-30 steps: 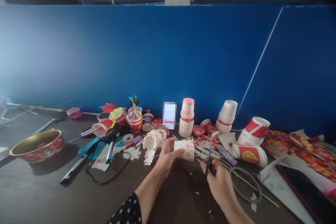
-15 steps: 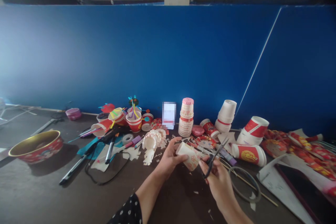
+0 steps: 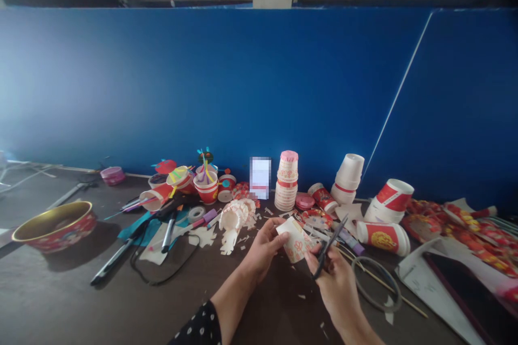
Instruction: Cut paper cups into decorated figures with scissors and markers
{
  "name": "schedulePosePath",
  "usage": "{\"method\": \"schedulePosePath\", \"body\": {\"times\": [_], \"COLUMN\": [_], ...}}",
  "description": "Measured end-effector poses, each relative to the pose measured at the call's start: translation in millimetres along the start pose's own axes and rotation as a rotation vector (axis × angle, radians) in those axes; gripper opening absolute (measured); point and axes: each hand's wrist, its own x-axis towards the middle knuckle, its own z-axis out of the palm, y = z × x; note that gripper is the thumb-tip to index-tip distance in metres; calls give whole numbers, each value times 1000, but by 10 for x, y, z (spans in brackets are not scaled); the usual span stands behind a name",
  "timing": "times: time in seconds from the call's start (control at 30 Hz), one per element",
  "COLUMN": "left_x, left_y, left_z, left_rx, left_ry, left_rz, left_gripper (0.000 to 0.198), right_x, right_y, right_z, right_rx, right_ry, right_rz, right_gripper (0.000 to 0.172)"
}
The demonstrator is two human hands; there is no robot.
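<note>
Between my hands is a white paper cup with a pink flower print, tilted; it looks like a cut or flattened cup wall from this side. My left hand is closed on its left edge, thumb in front. Black-handled scissors sit in my right hand, blades pointing up and away. The fingertips of that hand also touch the cup's lower right edge. Behind the cup lie paper scraps, and a stack of matching cups stands upside down farther back.
Cut white cups and scraps lie left of centre. A hot glue gun, a red-and-gold bowl and decorated cups are farther left. To the right are a roll ring, a red cup and a dark tablet.
The cup has turned in my hands, so its printed side now faces me more and looks flatter. Both hands stay in nearly the same place; the scissors have barely moved.
</note>
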Motion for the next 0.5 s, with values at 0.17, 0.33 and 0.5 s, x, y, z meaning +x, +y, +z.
{"method": "schedulePosePath", "body": {"times": [0.17,0.33,0.5], "left_x": [-14,-28,-14], "left_y": [-13,22,30], "left_z": [26,25,16], "left_rx": [-97,-113,-76], "left_ry": [-25,-96,-64], "left_rz": [-61,-110,-36], "left_gripper": [39,38,37], "right_x": [-13,-7,-14], "right_y": [-83,-109,-82], "right_z": [8,6,-7], "right_rx": [-16,16,36], "right_ry": [-66,-19,11], "right_rz": [5,27,104], "right_gripper": [18,21,20]}}
